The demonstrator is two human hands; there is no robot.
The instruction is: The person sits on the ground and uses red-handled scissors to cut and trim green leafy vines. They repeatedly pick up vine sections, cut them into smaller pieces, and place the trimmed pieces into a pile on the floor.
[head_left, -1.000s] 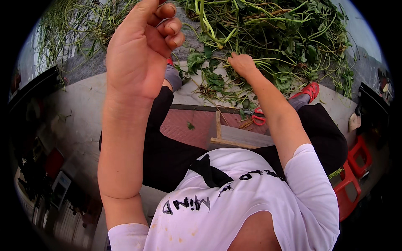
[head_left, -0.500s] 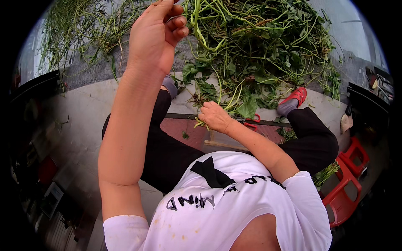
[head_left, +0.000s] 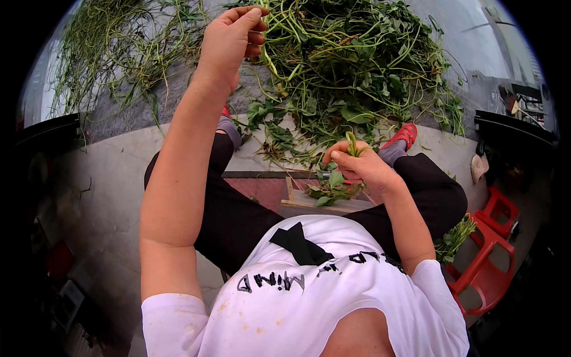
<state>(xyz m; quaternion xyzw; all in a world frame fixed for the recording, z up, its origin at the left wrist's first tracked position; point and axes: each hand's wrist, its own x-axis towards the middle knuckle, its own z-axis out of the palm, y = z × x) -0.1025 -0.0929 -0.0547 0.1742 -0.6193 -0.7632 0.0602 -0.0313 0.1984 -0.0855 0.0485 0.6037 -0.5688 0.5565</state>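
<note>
My left hand (head_left: pixel 233 37) is raised at the top, beside a large heap of leafy green vines (head_left: pixel 380 65). Its fingers are drawn together in a pinch, and a pale vine stem runs close by the fingertips; I cannot make out whether they hold it. Between my knees, my right hand (head_left: pixel 363 163) is closed around a small bunch of green stems (head_left: pixel 352 144) whose ends poke up above the fingers. Leaves (head_left: pixel 333 189) show just below that hand. Red and metal parts of scissors (head_left: pixel 351 182) peek out beside them, mostly covered.
More thin green vines (head_left: pixel 128 53) spread at the far left on a grey sheet. A wooden frame (head_left: pixel 321 206) lies between my legs over reddish ground. Red plastic chairs (head_left: pixel 491 262) stand at the right, with a bundle of greens (head_left: pixel 455 238) next to them. Loose leaves litter the floor.
My right hand has moved right and turned, bringing the stem ends upward. Leaves now show under it, covering most of the scissors. My left hand sits slightly lower in the picture.
</note>
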